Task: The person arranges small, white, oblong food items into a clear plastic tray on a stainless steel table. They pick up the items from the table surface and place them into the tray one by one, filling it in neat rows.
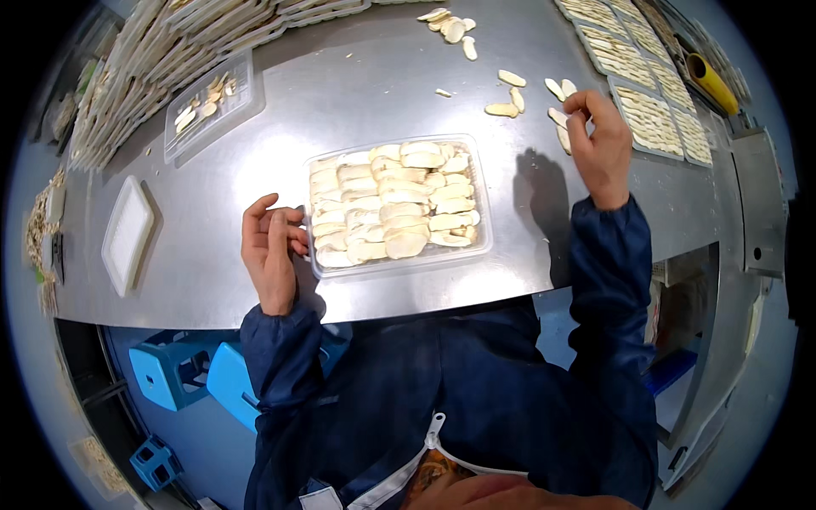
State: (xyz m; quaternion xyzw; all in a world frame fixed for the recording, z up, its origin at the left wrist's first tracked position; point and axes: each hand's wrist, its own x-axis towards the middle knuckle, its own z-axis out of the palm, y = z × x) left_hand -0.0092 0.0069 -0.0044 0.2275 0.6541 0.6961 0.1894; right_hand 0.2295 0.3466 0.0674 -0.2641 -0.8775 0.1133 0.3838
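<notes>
Before me stands a clear plastic tray [481,239] filled with overlapping rows of pale slices [405,210], which look like sliced mushroom. My left hand [271,245] is at the tray's left side, its fingers loosely bent and apart, with some fingertips at the rim; it grips nothing. Farther out to the right, my right hand [599,140] is over the tabletop with thumb and forefinger curved towards each other. Their tips are at a few loose slices [558,117]. Whether a slice is pinched between them I cannot tell.
Several loose slices [502,109] lie on the steel table [382,83], with a small pile [451,29] farther back. Filled trays [644,118] line the right. Left are a tray with few slices [213,105], a white tray [129,236] and stacked trays [127,95]. Blue stools [156,376] stand below.
</notes>
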